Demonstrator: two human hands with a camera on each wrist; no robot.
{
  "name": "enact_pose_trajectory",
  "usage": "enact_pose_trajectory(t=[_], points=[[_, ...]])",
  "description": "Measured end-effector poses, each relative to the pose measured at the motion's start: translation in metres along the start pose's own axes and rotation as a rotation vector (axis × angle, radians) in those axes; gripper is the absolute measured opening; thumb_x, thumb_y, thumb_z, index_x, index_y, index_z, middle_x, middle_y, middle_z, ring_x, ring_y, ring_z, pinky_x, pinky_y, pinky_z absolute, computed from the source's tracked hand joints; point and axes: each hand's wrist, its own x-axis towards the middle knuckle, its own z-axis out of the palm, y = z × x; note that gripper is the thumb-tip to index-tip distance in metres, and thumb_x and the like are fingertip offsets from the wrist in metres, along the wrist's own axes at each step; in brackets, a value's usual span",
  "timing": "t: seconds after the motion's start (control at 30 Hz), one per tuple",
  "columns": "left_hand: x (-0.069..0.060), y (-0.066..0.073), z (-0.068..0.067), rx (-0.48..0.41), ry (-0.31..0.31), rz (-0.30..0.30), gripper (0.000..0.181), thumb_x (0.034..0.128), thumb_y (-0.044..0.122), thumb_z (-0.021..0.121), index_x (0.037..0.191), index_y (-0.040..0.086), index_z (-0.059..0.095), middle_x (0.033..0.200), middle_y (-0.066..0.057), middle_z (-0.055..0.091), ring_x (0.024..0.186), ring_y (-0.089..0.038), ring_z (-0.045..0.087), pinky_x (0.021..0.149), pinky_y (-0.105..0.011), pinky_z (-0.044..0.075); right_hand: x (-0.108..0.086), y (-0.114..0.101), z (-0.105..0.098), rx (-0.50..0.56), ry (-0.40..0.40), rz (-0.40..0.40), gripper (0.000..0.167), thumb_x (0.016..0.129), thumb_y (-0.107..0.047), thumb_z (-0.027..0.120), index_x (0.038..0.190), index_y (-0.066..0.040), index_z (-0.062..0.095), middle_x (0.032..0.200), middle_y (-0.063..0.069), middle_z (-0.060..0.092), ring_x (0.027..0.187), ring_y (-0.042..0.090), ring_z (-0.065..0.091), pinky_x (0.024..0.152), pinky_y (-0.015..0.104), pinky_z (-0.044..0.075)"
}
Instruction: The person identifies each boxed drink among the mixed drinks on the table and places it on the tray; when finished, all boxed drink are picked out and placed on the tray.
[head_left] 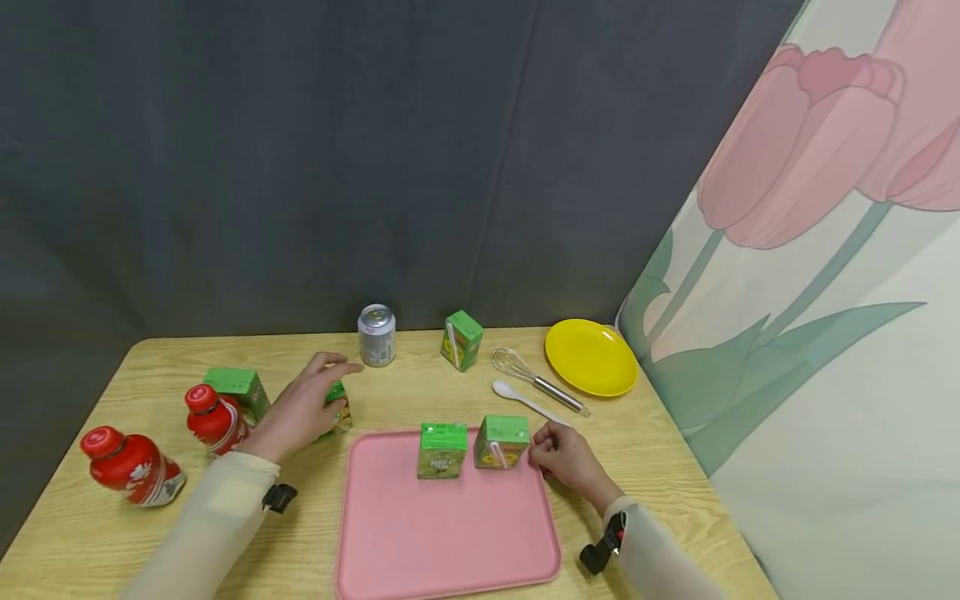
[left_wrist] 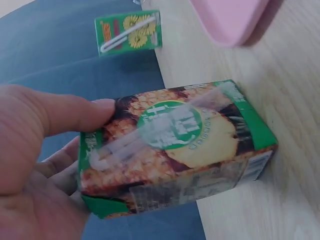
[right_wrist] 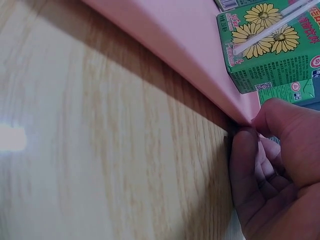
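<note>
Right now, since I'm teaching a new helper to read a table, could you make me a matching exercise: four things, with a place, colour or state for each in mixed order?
Things:
1. can
2. whisk
3. plate
4. right hand

Descriptions:
A. pinches the edge of the tray
B. yellow
C. stands upright near the dark backdrop
D. lies between the spoon and something round

Right pairs: 1-C, 2-D, 3-B, 4-A
</note>
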Motion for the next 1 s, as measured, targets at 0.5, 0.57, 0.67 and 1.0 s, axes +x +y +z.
enact_pose_trajectory(t=[0.5,0.57,0.67,1.0], points=[[-0.023,-0.015,-0.004,-0.068,0.090,-0.141,0.042,0.0896,0.021,0.081,0.128,0.013,0.066,0.128,-0.011,0.057,0.118,-0.036,0.055,0.094,-0.061,0.045,0.000,-0.005,-0.001,-0.014,0.012,0.018,0.017,0.086,-0.005,0.075,0.097,-0.003,0.062,0.078,0.004,0.061,0.066,0.016,0.059,0.058,0.029,0.052],[-0.025,-0.017,-0.002,-0.095,0.104,-0.143,0.040,0.0893,0.020,0.081,0.126,0.014,0.067,0.127,-0.009,0.058,0.118,-0.035,0.056,0.094,-0.060,0.045,0.000,-0.005,-0.001,-0.014,0.011,0.024,0.017,0.086,-0.005,0.075,0.097,-0.003,0.062,0.078,0.004,0.062,0.066,0.017,0.059,0.058,0.029,0.052],[-0.027,-0.019,0.004,-0.128,0.124,-0.129,0.038,0.0890,0.017,0.081,0.124,0.015,0.068,0.128,-0.008,0.057,0.120,-0.034,0.055,0.096,-0.060,0.044,-0.001,-0.004,-0.001,-0.007,0.007,0.031,0.018,0.086,-0.005,0.075,0.098,-0.003,0.062,0.078,0.004,0.062,0.066,0.017,0.059,0.058,0.030,0.052],[-0.023,-0.020,0.012,-0.083,0.208,-0.036,0.028,0.0868,0.013,0.083,0.113,0.019,0.074,0.124,0.000,0.061,0.113,-0.028,0.060,0.088,-0.052,0.051,0.000,0.001,0.001,0.000,0.003,0.012,0.017,0.087,-0.005,0.075,0.098,-0.003,0.062,0.078,0.004,0.063,0.067,0.016,0.059,0.058,0.028,0.052]])
